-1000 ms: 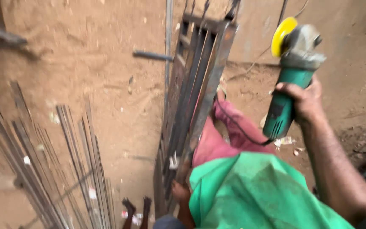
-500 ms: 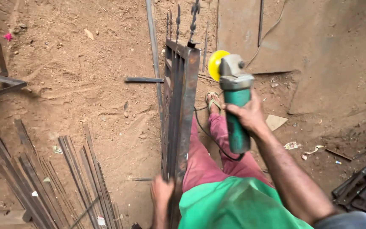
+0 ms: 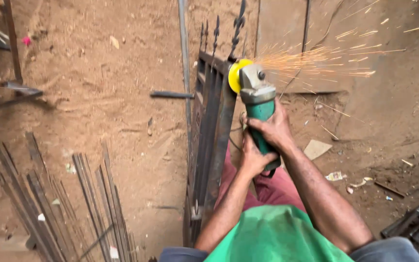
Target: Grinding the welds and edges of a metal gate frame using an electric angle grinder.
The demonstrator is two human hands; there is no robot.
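Both hands are clamped on the green-bodied angle grinder with a grey head and yellow disc guard [image 3: 254,99]: the right hand [image 3: 273,130] wraps the upper body, the left hand [image 3: 251,158] grips just below it. Ahead of the hands, the disc touches the top corner of the upright dark steel gate frame with spear-tipped bars [image 3: 212,131], throwing orange sparks [image 3: 316,58] rightward over the sandy ground [image 3: 103,97].

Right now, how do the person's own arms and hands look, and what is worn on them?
Both hands, left hand and right hand, are bare: no gloves, and no rings or watch that I can see. The forearms are uncovered too, lean and sinewy. No sleeves reach them; a green garment covers the body near the bottom edge, with grey cloth at both its sides.
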